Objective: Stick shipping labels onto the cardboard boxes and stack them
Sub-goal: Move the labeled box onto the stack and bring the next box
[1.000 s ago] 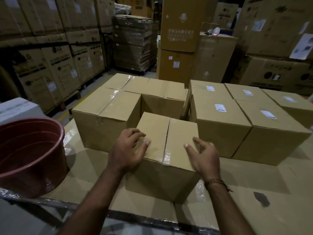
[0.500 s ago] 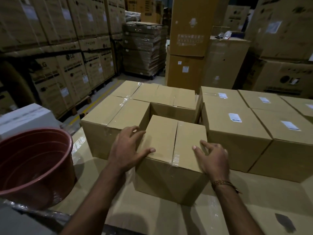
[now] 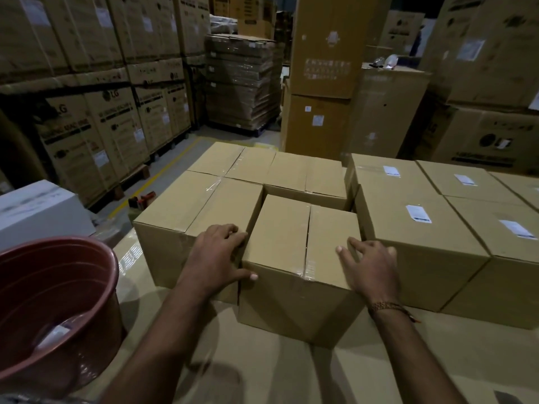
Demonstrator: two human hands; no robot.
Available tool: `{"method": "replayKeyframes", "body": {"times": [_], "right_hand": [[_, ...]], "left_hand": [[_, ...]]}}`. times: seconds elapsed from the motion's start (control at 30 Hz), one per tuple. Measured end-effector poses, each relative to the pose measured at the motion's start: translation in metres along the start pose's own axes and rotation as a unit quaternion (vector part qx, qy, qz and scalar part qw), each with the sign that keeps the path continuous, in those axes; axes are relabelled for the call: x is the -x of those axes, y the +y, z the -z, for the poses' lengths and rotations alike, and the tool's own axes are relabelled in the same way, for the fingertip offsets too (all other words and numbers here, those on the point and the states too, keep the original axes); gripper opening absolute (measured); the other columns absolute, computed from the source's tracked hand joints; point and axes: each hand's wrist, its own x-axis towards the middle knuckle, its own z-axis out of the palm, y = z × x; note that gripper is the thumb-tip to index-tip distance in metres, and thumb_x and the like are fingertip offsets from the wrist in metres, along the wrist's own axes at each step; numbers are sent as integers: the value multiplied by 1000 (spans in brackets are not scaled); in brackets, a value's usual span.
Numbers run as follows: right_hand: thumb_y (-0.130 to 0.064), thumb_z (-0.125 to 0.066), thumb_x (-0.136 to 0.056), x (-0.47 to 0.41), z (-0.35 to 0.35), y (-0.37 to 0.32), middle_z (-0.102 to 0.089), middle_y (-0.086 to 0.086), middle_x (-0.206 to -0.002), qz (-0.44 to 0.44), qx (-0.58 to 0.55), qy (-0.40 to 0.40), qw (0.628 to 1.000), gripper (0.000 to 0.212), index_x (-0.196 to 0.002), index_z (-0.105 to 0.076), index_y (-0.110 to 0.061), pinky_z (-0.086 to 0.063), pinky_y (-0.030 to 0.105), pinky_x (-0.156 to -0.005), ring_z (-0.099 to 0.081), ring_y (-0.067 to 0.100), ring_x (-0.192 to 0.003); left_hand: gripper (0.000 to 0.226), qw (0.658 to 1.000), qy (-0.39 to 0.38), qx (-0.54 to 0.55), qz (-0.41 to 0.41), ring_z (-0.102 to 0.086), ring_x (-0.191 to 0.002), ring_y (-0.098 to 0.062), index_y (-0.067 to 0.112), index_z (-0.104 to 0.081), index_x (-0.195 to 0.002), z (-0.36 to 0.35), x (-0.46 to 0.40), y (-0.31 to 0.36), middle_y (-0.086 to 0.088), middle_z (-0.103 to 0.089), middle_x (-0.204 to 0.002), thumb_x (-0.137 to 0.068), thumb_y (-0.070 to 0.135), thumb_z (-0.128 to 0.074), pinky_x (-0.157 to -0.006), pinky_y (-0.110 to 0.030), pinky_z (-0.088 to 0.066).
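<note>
A: Cardboard everywhere: the tall cartons [image 3: 96, 132] far beyond the fingertips read "LG" in black; their smaller print is too blurred to read.

B: And nearer?

A: The labelled boxes [image 3: 420, 228], touching the right fingers' outer side, carry white stickers [image 3: 418, 213] with illegible text. The small box [image 3: 300, 258] sits between both hands on the cardboard-covered table [image 3: 437, 360], its top bare of any label.

B: Grip?

A: The left hand [image 3: 217, 258] curls over the box's left top edge, thumb on the front. The right hand [image 3: 369, 268] lies on the top, fingers spread fairly flat. Stiff walls, slick tape [image 3: 307, 258] along the seam; weight unknown, so I'd hold opposite side edges.
</note>
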Motion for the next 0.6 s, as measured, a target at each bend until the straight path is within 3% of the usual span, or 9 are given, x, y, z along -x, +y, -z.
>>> {"method": "replayKeyframes", "body": {"times": [0.2,0.6], "right_hand": [[-60,-62,-98,-13,-9,-11,-63,6,-135,-10,-8,-7,1000,50,-137,-70,-30,-43,39,-91,-44,27,-128],[-59,-63,-99,-33,-16,-16,-64,9,-136,-13,-5,-20,1000,50,-138,-70,-29,-38,36,-86,-44,30,-128]], "left_hand": [[83,1000,-3,-19,15,-40,-138,-17,36,-51,-153,6,-10,3,6,-48,-154,-80,66,-78,-113,-39,-40],[71,998,-6,-59,27,-47,-122,-15,34,-60,-144,18,-20,8,7,-54,-132,-84,70,-71,-98,-39,-49]]}}
